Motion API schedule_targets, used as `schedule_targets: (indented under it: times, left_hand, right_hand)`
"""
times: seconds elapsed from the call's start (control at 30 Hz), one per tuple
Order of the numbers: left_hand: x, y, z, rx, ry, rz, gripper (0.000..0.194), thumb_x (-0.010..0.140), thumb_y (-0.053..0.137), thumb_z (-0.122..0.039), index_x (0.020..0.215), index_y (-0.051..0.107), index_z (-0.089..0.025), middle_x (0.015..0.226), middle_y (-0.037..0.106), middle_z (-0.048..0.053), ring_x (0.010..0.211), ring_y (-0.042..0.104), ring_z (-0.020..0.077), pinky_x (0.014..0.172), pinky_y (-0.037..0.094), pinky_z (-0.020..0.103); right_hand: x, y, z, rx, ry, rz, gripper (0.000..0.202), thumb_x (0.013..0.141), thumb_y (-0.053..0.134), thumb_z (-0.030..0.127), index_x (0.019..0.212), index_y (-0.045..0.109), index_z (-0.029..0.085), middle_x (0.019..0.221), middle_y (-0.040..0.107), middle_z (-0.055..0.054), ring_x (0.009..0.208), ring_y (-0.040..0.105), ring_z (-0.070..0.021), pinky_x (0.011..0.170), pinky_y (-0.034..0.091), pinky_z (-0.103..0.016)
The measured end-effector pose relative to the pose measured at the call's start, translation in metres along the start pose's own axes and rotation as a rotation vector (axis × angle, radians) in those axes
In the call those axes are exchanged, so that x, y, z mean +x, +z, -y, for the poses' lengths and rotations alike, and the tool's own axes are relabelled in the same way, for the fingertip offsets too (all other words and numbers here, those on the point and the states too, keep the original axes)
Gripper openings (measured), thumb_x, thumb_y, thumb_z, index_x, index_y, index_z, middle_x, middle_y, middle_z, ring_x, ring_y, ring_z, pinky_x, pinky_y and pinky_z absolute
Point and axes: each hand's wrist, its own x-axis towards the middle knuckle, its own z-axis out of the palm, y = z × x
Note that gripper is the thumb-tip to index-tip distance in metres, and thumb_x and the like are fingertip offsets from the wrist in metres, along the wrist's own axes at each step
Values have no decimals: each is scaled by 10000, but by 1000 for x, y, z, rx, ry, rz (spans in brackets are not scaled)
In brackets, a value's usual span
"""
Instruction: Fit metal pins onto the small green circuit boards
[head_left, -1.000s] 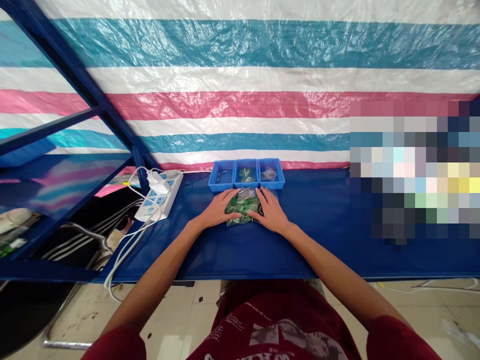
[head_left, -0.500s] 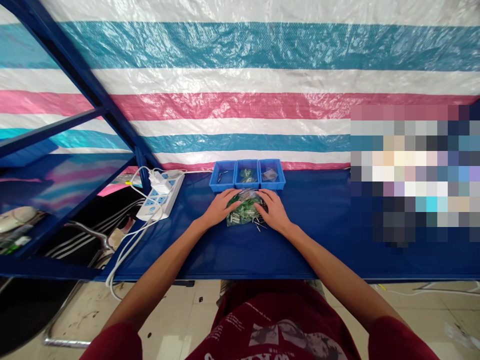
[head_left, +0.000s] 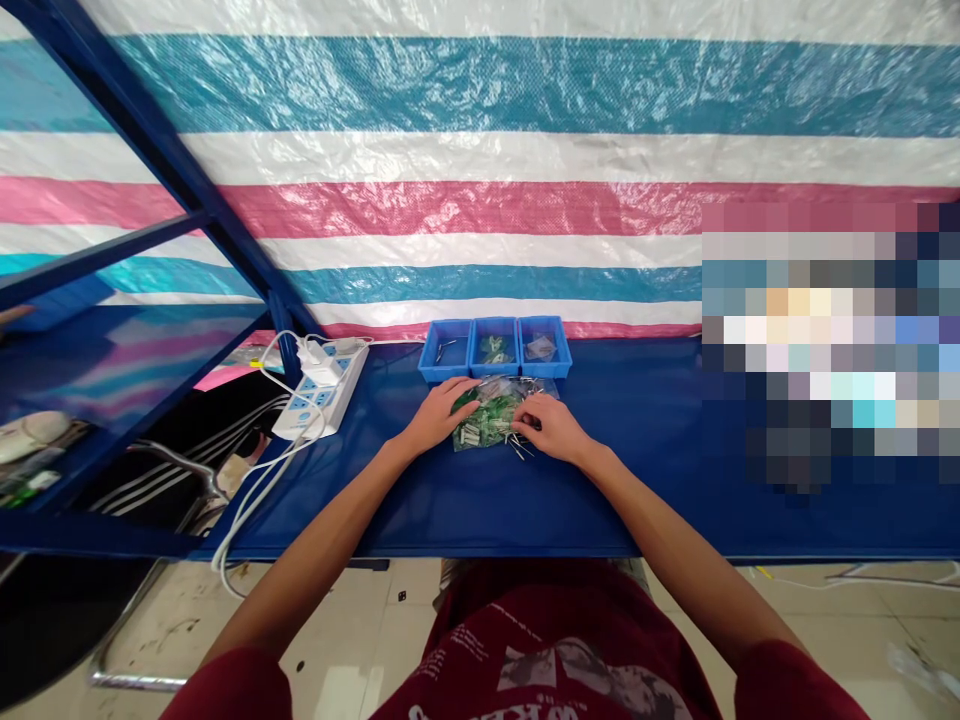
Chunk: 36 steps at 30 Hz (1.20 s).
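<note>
A heap of small green packets [head_left: 491, 420] lies on the blue table in front of me, with clear plastic bags [head_left: 517, 385] along its far side. My left hand [head_left: 442, 412] rests at the heap's left edge, fingers stretched out and thumb on the packets. At the right edge my right hand [head_left: 549, 425] has its fingers curled together in a pinch; what is between them, if anything, is hidden. Several thin metal pins [head_left: 519, 446] lie loose just beside that hand's fingertips.
Three blue bins stand behind the heap: the left bin [head_left: 445, 372] holds thin metal pieces, the middle bin [head_left: 494, 370] green packets, the right bin [head_left: 545, 368] clear bags. A white power strip [head_left: 330, 395] with cables lies left. The right side is pixelated.
My right hand has drawn its fingers together from a spread pose and shifted slightly right. The left hand stays almost where it was.
</note>
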Motion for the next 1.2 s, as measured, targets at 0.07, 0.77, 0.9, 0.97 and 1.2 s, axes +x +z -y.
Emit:
schedule_targets:
  times: [0.07,0.77,0.9,0.97,1.2]
  left_hand:
    - [0,0,0,0,-2,2,507,967,361,-516,1340,509,-208,1346,539,107,1253,498,256,1069,383,396]
    - [-1,-2,-1,-1,-13,5,507,963,359,-521,1332,520,-213,1342,543,108,1246,507,262,1063,394,397]
    - [-2,-2,-1,1,-17,-16,495,963,360,-519,1331,520,-229,1351,540,97,1264,493,256,1070,392,395]
    - [0,-4,-4,-16,-8,-72,469,963,371,-505,1300,546,-230,1334,556,89,1257,501,245,1077,390,389]
    - [22,-25,-39,-142,19,-360,335,949,456,-435,1072,661,-200,1101,685,73,1062,622,221,968,478,367]
  right_hand:
    - [-1,-7,2,27,-28,97,133,854,671,277,779,626,177,695,586,-10,708,534,-156,698,388,-271]
    - [-2,-9,7,-212,22,189,43,864,605,197,836,622,170,772,634,-44,764,588,-178,672,397,-273]
    - [-5,-16,4,-191,16,85,62,871,584,213,833,621,181,801,634,-44,783,590,-179,689,415,-270]
    - [-4,-21,3,-167,2,2,103,893,553,241,838,620,186,855,642,-62,836,595,-192,734,432,-280]
    - [31,-30,9,38,179,-121,125,900,557,247,857,658,186,721,678,-25,663,609,-167,662,437,-279]
